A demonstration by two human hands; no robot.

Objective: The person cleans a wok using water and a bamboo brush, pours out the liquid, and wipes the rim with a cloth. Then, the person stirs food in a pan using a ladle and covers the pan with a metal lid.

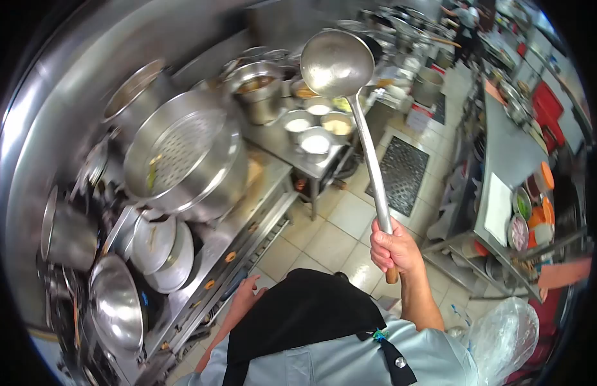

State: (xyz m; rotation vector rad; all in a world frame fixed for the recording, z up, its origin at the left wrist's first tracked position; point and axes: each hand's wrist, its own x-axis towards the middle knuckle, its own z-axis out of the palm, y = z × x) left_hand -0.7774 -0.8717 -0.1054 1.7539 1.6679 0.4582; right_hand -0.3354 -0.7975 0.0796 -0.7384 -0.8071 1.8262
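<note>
My right hand (394, 248) is closed around the lower handle of a large metal ladle (370, 154), whose wooden end shows below my fist. The ladle's round bowl is raised up and away from me. Low at my left side, my left hand (248, 293) hangs by the stove's front edge, partly behind my black apron (305, 315). Its visible fingers are apart, and nothing shows in it. To the left, a big perforated steamer pot (183, 148) sits on the stove, with strips of green and yellow food on its holes.
White plates (158, 248) and a metal wok (117, 305) stand at the left. Small bowls (314, 140) of white and yellow contents sit on a steel table. A counter (517, 141) with containers runs along the right. A floor mat (401, 174) lies ahead; a person (467, 26) stands far back.
</note>
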